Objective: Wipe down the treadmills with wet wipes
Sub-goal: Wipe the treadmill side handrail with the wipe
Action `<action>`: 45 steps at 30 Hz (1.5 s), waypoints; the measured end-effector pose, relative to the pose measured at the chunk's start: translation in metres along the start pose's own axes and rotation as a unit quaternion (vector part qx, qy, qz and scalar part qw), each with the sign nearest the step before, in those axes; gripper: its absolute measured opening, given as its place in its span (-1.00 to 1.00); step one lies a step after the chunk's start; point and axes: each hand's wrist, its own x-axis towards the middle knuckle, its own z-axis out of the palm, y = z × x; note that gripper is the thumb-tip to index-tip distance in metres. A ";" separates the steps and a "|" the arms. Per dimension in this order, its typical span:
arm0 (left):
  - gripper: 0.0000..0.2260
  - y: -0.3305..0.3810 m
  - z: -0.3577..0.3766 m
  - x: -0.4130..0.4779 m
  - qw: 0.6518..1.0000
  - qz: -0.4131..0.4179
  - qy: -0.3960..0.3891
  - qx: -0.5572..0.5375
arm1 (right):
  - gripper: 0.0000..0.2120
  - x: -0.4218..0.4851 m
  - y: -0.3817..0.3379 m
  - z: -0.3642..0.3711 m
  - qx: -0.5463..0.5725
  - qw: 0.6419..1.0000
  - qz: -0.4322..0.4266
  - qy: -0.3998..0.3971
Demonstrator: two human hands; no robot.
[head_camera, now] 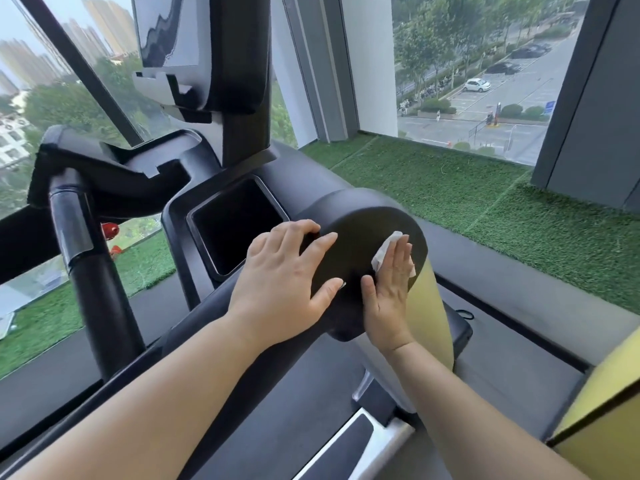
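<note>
A black treadmill console fills the middle of the head view, ending on the right in a rounded end cap [356, 237]. My right hand [389, 289] lies flat on that cap with straight fingers and presses a white wet wipe [386, 251] against it. Only the wipe's top and right edges show past my fingers. My left hand [287, 275] rests on the cap's left side, its fingers spread and bent over the rim beside a square cup recess [235, 223].
A black handlebar post [86, 265] stands at the left, and the console screen column [221, 64] rises behind. A yellow-green upright [429, 317] drops below the cap. Green artificial turf [502, 209] and big windows lie beyond; the grey deck [485, 368] is below.
</note>
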 end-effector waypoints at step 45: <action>-0.52 -0.001 0.011 0.000 0.996 0.022 0.053 0.074 | -0.37 -0.028 -0.033 0.006 0.079 0.986 0.133 -0.063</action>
